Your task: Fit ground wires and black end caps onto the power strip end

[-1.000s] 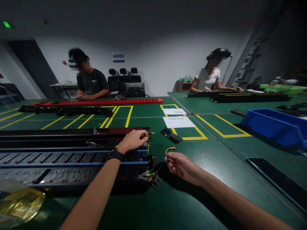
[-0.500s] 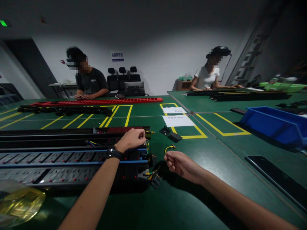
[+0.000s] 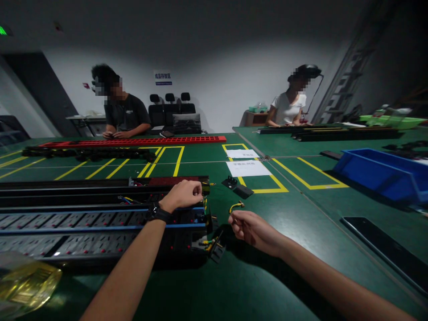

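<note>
My right hand (image 3: 254, 232) is closed in a pinch on a short yellow-green wire (image 3: 234, 206), whose metal end sticks up beyond the fingertips. At the right end of the long black power strips, my left hand (image 3: 186, 195) rests with its fingers curled together; what they hold, if anything, is hidden. Under my left wrist runs a blue-edged socket strip (image 3: 110, 219) with red-dotted sockets. Loose wires and a dark end piece (image 3: 218, 250) hang at the strip ends. Beyond my hands lie small black end caps (image 3: 243, 191).
A phone (image 3: 384, 249) and a blue bin (image 3: 384, 176) are on the right. Two white paper sheets (image 3: 249, 168) lie ahead. A yellow see-through container (image 3: 30, 285) stands front left. Across the table sit two people, near a long red strip (image 3: 140, 141) and dark rails (image 3: 347, 133).
My hands keep the same grip and place; the view has shifted very slightly. The person at the far right has drawn an outstretched arm back toward the body.
</note>
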`<action>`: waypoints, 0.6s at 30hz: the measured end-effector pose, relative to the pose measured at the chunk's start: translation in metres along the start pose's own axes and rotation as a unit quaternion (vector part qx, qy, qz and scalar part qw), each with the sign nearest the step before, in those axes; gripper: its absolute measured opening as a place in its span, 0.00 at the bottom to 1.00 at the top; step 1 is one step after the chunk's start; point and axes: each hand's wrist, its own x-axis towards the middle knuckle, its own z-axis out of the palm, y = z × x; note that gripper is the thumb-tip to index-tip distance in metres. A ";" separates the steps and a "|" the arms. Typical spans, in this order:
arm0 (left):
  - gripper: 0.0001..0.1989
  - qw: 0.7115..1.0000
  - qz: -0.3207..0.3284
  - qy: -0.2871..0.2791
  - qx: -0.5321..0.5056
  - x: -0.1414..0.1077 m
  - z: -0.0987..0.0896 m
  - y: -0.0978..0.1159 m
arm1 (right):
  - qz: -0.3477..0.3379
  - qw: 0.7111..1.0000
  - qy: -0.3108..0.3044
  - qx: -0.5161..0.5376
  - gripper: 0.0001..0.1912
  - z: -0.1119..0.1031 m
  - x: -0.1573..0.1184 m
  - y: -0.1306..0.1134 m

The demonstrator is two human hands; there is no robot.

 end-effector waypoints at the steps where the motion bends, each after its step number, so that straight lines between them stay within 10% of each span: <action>1: 0.09 1.000 0.001 0.001 0.000 0.000 0.000 0.000 | -0.001 1.000 0.001 -0.002 0.21 0.000 0.000 0.000; 18: 0.08 0.999 0.001 -0.005 0.049 -0.006 -0.011 0.015 | 0.007 1.000 0.002 -0.008 0.20 0.000 0.000 0.000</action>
